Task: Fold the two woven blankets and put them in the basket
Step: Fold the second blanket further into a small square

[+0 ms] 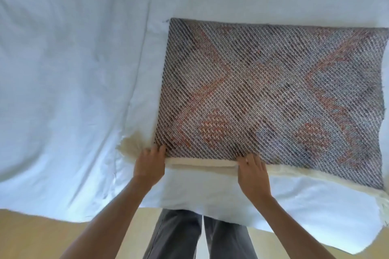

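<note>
1. Left hand (149, 163) sits at the near left corner of the woven blanket (263, 90). Its fingers are curled over the edge and seem to pinch it.
2. The right hand (252, 169) holds the same near edge further to the right, fingers bent on top of the cloth. The thumb is hidden, so the grip is judged, not clearly seen.
3. Between the two hands a cream border (200, 163) shows under the patterned side, and it looks a little lifted or rolled.
4. The woven blanket lies flat on a white sheet (73, 69) and reaches from the hands to the far right of the scene. Its right end runs out of view.
5. Near the person, grey trouser legs (179, 235) and a yellowish floor (31, 233) are visible below the sheet.
6. Progress, as a judgement: the task is at an early stage. This blanket is still spread wide. How many layers it has cannot be told.
7. What is left: to finish folding it, to fold the second blanket, and to put both in the basket. Neither the second blanket nor the basket is in view.
</note>
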Demonstrator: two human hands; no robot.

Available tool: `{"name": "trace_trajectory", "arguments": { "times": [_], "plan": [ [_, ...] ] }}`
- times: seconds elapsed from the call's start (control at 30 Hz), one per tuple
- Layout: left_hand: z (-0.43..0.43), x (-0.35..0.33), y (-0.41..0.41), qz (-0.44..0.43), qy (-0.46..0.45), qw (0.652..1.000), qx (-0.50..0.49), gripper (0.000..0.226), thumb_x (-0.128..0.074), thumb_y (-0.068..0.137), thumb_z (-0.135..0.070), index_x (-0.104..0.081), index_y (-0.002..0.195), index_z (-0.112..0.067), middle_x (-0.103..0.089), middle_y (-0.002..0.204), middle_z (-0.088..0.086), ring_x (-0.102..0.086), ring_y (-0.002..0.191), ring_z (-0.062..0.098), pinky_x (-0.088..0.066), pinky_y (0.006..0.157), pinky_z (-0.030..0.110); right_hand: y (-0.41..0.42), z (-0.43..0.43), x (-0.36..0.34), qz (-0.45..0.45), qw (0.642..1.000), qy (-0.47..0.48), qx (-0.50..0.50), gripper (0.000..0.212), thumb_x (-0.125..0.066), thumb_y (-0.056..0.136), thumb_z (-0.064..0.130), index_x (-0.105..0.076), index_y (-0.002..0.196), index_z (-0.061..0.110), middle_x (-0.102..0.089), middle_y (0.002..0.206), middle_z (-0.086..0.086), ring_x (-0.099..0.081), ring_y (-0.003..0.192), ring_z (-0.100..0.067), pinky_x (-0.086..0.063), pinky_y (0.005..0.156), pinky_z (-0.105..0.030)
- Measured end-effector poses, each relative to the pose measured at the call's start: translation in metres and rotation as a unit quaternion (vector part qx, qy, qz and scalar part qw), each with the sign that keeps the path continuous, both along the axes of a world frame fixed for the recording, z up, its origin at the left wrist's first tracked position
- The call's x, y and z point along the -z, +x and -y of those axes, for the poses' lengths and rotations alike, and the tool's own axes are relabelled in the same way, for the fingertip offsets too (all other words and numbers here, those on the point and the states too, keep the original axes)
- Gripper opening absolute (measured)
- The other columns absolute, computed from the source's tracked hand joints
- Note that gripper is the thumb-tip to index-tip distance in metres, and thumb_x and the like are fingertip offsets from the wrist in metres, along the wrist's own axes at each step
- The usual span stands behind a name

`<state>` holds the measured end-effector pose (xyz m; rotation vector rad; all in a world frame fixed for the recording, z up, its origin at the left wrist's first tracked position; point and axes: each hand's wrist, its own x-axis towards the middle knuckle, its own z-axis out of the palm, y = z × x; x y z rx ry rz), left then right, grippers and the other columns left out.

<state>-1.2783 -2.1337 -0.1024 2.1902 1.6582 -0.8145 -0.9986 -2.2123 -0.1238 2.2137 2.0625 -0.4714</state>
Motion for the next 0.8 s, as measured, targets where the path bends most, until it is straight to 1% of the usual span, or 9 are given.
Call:
{"name": "trace_trajectory", "arguments": {
  "times": [0.1,0.2,0.27,0.4,0.5,0.57,0.63,0.7,0.8],
  "plan": [
    [0.003,0.006,-0.01,0.006,0.037,0.998,-0.05,0.049,-0.08,0.045,-0.011,-0.056,0.087,-0.005,-0.058,0.079,0.015,-0.057,0.065,0.033,-0.049,0.051,0.037,-0.001,-0.006,0.002,0.009,1.0,-0.011,-0.014,0.026,-0.077,0.059,-0.002,-0.063,0.081,0.004,-0.058,0.078,-0.013,-0.057,0.071,-0.032,-0.051,0.063,-0.039],
    [0.003,0.001,-0.014,-0.024,0.02,0.996,-0.085,0.037,-0.067,0.069,-0.016,-0.055,0.102,-0.006,-0.062,0.094,0.013,-0.058,0.09,0.033,-0.044,0.079,0.043,-0.006,-0.01,0.004,0.013,1.0,-0.018,-0.013,0.029,-0.076,0.055,-0.004,-0.063,0.08,0.003,-0.057,0.076,-0.013,-0.057,0.069,-0.032,-0.051,0.061,-0.039],
    [0.007,0.002,-0.021,-0.064,-0.031,0.995,-0.075,0.03,-0.05,0.084,-0.016,-0.048,0.114,-0.012,-0.066,0.103,0.003,-0.06,0.1,0.026,-0.037,0.091,0.038,-0.008,-0.009,0.005,0.008,1.0,-0.016,-0.012,0.028,-0.075,0.057,-0.007,-0.063,0.079,0.003,-0.057,0.075,-0.013,-0.057,0.068,-0.032,-0.051,0.06,-0.039],
    [0.016,0.001,-0.045,-0.084,-0.08,0.98,-0.163,0.027,-0.042,0.093,-0.028,-0.049,0.115,-0.014,-0.063,0.108,0.003,-0.062,0.099,0.023,-0.046,0.079,0.032,-0.01,-0.007,0.007,-0.012,1.0,-0.003,-0.005,0.027,-0.074,0.056,-0.012,-0.064,0.077,0.002,-0.058,0.072,-0.013,-0.058,0.067,-0.032,-0.051,0.056,-0.038],
    [0.018,0.004,-0.052,-0.073,-0.012,0.991,-0.113,0.042,-0.051,0.09,-0.041,-0.046,0.119,-0.01,-0.055,0.115,0.009,-0.053,0.105,0.027,-0.045,0.083,0.036,-0.01,-0.005,0.01,-0.002,1.0,0.019,-0.009,0.028,-0.074,0.057,-0.01,-0.066,0.081,0.001,-0.059,0.076,-0.014,-0.059,0.07,-0.034,-0.051,0.059,-0.04],
    [0.014,0.008,-0.047,0.033,0.042,0.997,-0.049,0.035,-0.063,0.082,-0.023,-0.049,0.111,-0.008,-0.054,0.104,0.013,-0.055,0.092,0.03,-0.049,0.076,0.04,-0.012,-0.003,0.011,0.002,0.999,0.032,-0.016,0.03,-0.075,0.058,-0.007,-0.066,0.086,0.001,-0.06,0.08,-0.015,-0.058,0.073,-0.035,-0.051,0.061,-0.043],
    [0.01,0.014,-0.039,0.109,0.044,0.993,0.018,0.038,-0.068,0.067,0.001,-0.05,0.099,-0.009,-0.055,0.092,0.013,-0.056,0.076,0.029,-0.053,0.062,0.04,-0.015,0.0,0.014,0.002,0.999,0.039,-0.02,0.033,-0.074,0.061,-0.005,-0.066,0.092,0.002,-0.06,0.084,-0.016,-0.058,0.076,-0.036,-0.051,0.063,-0.044],
    [0.01,0.017,-0.033,0.115,0.029,0.992,0.048,0.049,-0.07,0.055,0.01,-0.053,0.096,-0.01,-0.055,0.088,0.014,-0.056,0.069,0.03,-0.052,0.054,0.037,-0.016,0.002,0.015,0.006,0.999,0.041,-0.02,0.034,-0.072,0.064,-0.006,-0.065,0.096,0.003,-0.06,0.085,-0.015,-0.059,0.076,-0.035,-0.051,0.065,-0.044],
    [0.011,0.017,-0.038,0.09,0.043,0.991,0.084,0.042,-0.074,0.048,0.009,-0.065,0.087,-0.007,-0.058,0.079,0.016,-0.057,0.064,0.032,-0.05,0.052,0.037,-0.017,0.004,0.014,-0.007,0.998,0.056,-0.007,0.028,-0.071,0.064,-0.011,-0.065,0.085,0.006,-0.06,0.076,-0.009,-0.058,0.069,-0.03,-0.049,0.062,-0.039]
  ]
}}
